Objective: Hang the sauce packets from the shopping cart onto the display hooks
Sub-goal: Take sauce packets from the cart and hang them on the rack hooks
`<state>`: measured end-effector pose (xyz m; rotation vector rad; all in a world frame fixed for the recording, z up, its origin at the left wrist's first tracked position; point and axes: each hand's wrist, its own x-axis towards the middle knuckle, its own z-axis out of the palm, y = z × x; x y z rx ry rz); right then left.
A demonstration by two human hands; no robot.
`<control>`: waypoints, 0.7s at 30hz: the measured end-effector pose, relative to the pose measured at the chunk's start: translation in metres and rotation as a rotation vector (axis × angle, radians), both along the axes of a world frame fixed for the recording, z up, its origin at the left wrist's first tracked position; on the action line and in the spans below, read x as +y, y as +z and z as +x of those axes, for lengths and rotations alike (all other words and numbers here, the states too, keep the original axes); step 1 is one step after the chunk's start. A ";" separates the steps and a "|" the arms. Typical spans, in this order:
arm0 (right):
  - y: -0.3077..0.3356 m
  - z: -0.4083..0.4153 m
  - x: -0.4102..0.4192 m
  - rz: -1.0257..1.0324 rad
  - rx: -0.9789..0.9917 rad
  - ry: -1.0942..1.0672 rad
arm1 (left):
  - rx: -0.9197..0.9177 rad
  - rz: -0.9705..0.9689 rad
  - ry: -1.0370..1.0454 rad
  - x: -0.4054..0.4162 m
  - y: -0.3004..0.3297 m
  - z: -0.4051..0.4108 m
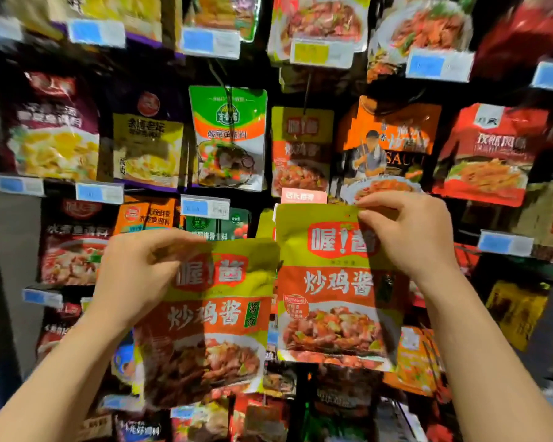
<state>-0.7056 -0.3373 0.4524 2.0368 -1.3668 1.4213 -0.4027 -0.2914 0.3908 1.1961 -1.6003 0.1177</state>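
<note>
Left side: your left hand [135, 275] is gripping a green-and-orange sauce packet [205, 320] by its top left corner, fingers curled over the upper edge. The packet is hanging tilted in front of the lower rows of the display rack [160, 68], its bottom end nearest you.

Centre: a second packet of the same design [332, 291] is sitting just beside the first, slightly higher and further right, close to upright. Directly above it, a hanging packet [300, 151] of the same kind is on the rack, and a small red tag [303, 196] is showing between the two.

Right side: your right hand [409, 231] is pinching the top right corner of the second packet, thumb and forefinger closing on the upper edge. Whether the packet's hole is on a hook, you cannot tell.

Around both hands, other sauce packets are hanging in rows with blue price labels [205, 207] on the rails.
</note>
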 end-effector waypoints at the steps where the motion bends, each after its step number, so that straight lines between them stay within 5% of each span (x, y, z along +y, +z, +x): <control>1: 0.015 0.007 -0.004 -0.019 -0.013 0.008 | 0.019 -0.021 -0.013 0.000 0.013 0.007; 12: 0.123 0.078 -0.062 -0.053 -0.133 -0.034 | 0.037 -0.265 -0.099 -0.021 0.112 0.097; 21: 0.159 0.109 -0.096 -0.027 -0.262 -0.069 | -0.015 -0.228 -0.131 -0.047 0.130 0.104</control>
